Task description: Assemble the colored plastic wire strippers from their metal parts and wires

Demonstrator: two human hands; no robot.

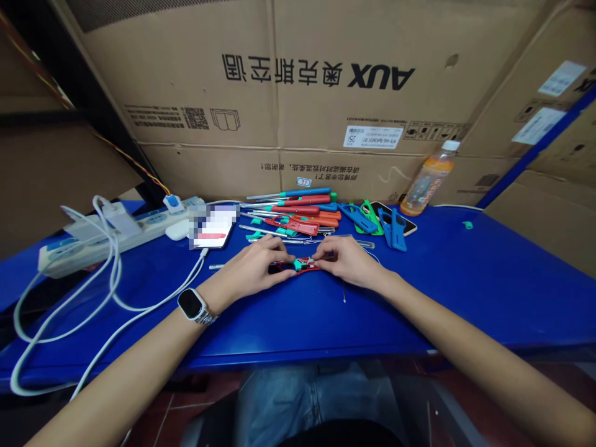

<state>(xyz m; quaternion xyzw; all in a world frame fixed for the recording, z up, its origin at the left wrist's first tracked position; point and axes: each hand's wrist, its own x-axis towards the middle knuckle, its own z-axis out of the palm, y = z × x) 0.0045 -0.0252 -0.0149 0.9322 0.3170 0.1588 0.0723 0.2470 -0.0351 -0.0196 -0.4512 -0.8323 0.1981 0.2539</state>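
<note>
Both of my hands are on one opened red stick lighter (307, 269) lying low over the blue table. My left hand (258, 264) grips its left part, thumb and fingers closed around it beside a teal trigger piece (297, 265). A metal tube (216, 267) sticks out to the left under that hand. My right hand (349, 261) pinches at the shell's right part; its fingertips hide what lies between them. A thin wire (344, 292) hangs below the right hand. Just beyond lie a red half shell (300, 225) and loose teal pieces (286, 231).
Behind my hands is a pile of stick lighters (307, 200), with blue shells (393, 230) and green shells (370, 217) over a dark phone (408, 225). An orange drink bottle (428, 180) stands right. Left are a lit phone (216, 226), power strip (153, 217) and white cables (114, 267).
</note>
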